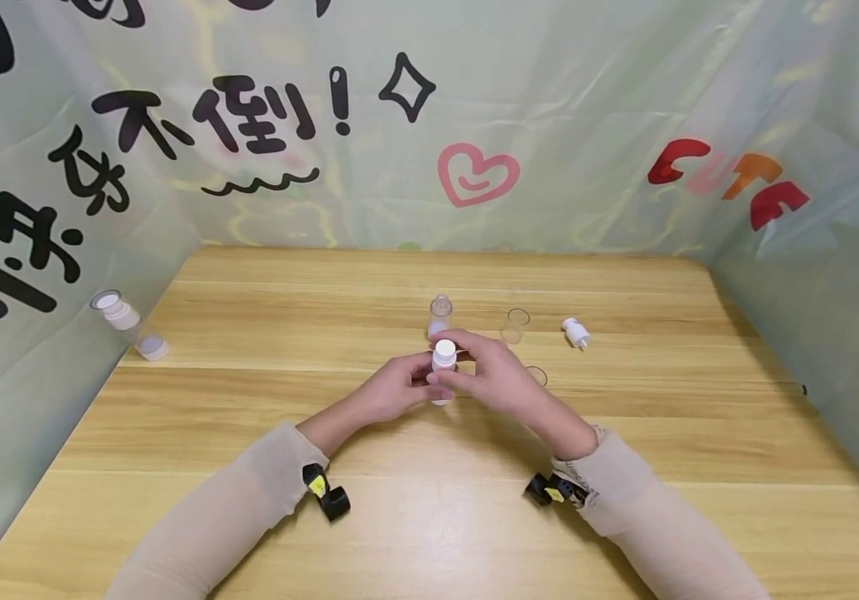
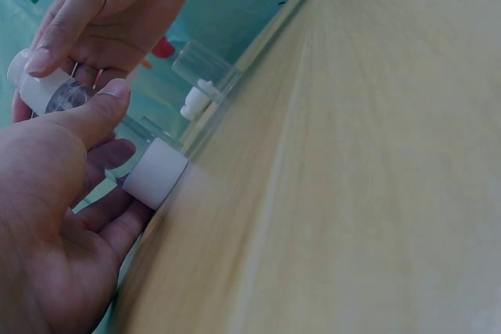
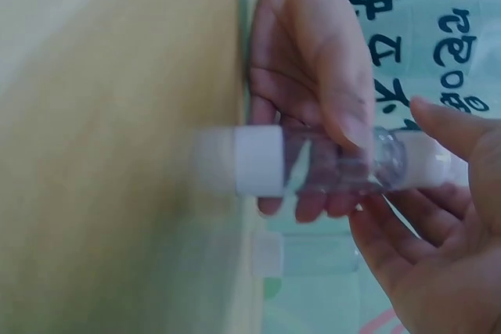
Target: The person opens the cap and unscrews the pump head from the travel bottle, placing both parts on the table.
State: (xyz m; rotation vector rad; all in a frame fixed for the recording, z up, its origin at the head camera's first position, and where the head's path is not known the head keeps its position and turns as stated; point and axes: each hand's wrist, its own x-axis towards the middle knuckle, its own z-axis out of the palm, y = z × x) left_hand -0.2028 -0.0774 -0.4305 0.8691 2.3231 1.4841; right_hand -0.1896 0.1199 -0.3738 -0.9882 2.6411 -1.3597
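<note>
Two-handed hold on a small bottle, with clock positions read about it in the head view. We see the clear cylindrical plastic bottle with a white base (image 3: 260, 160) upright in the middle of the pale wood-grain tabletop (image 1: 429, 517); whether its base touches, we cannot tell. The grip of the left hand (image 1: 402, 387) is curled round the body; that of the right hand (image 1: 496, 373) pinches the white plastic pump top (image 1: 444, 350).

We judge that a tilted top could cross its thread, and that smooth walls could slip if the left fingers slacken. A sweep of the right knuckles could topple the clear, white-based second bottle (image 1: 440, 313) at 12 o'clock; the right forearm could catch the clear plastic tube (image 1: 538, 377) at 3 o'clock, being transparent and partly hidden.

We read no label on the bottles. On the pale green sheet (image 1: 586, 100), black lettering includes "不倒!" towards 11 o'clock; towards 2 o'clock, coloured letters appear to spell "CUTE".
</note>
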